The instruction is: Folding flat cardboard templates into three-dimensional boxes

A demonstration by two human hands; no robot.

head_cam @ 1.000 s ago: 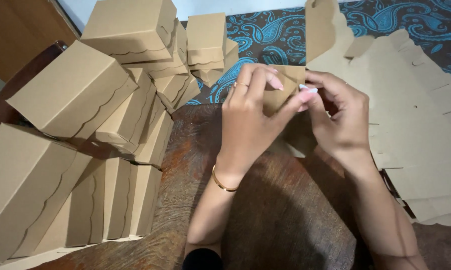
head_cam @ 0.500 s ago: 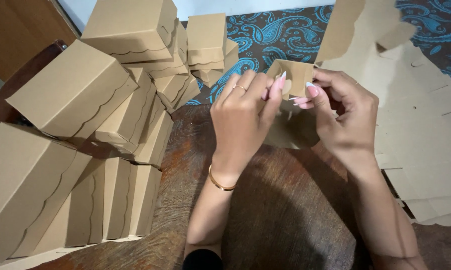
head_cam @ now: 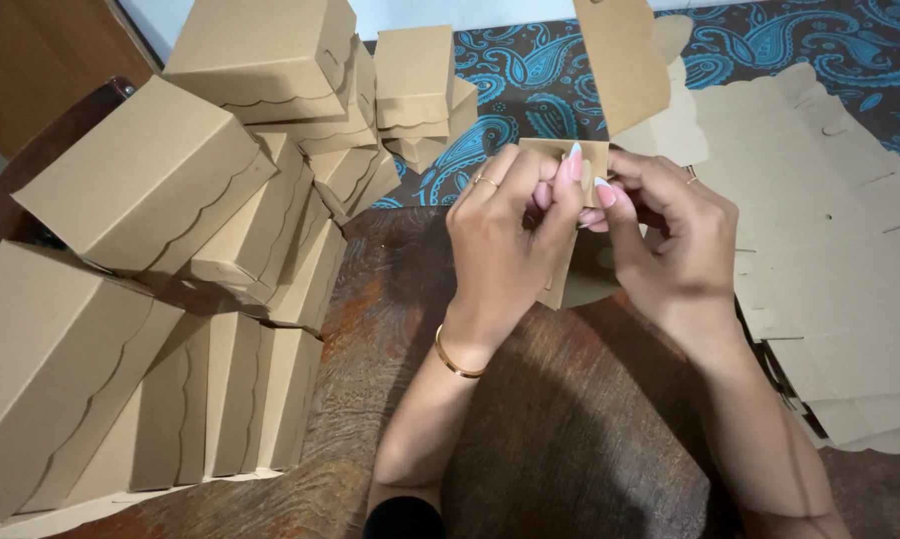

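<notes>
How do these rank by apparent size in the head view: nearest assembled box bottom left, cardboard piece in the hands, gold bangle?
1. Nearest assembled box, though closeness to the camera inflates it.
2. Cardboard piece held by left hand and right hand.
3. Gold bangle.

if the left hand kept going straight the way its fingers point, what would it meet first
The left hand points up and slightly right, already gripping the cardboard piece. Beyond that, probably the raised cardboard flap, though depth is unclear.

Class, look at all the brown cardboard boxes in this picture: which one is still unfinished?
The cardboard piece gripped by the left hand and right hand; its flap stands open, while the stacked boxes are closed.
</notes>
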